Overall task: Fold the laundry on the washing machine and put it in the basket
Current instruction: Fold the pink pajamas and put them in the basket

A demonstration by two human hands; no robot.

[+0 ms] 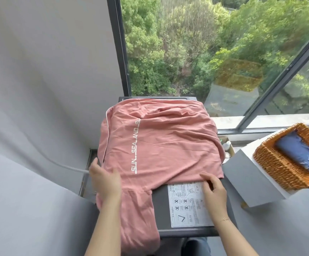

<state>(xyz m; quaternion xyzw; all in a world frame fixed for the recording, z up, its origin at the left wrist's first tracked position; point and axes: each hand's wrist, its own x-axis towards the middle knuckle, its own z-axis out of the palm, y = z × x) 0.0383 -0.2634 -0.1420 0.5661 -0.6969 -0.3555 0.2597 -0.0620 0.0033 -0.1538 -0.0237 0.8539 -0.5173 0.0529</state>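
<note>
Two hands work the near edge of the pink T-shirt [161, 141]. Left hand [104, 179], at 7 o'clock of the shirt, lies flat with fingers [113, 175] straight on the cloth by the sleeve; right hand [213, 189], at 5 o'clock, has fingers [205, 177] loosely bent at the hem, though whether they pinch it I cannot tell. Soft, wrinkled jersey with white piping and printed lettering, the shirt lies spread, unfolded, over the dark smooth washing machine [161, 209] top, one sleeve hanging off the front. At 3 o'clock, a woven wicker basket [283, 172] on a pale box [249, 183] already holds one folded navy garment [299, 154]. I judge this shirt's folding barely begun, its basketing still ahead.
</note>
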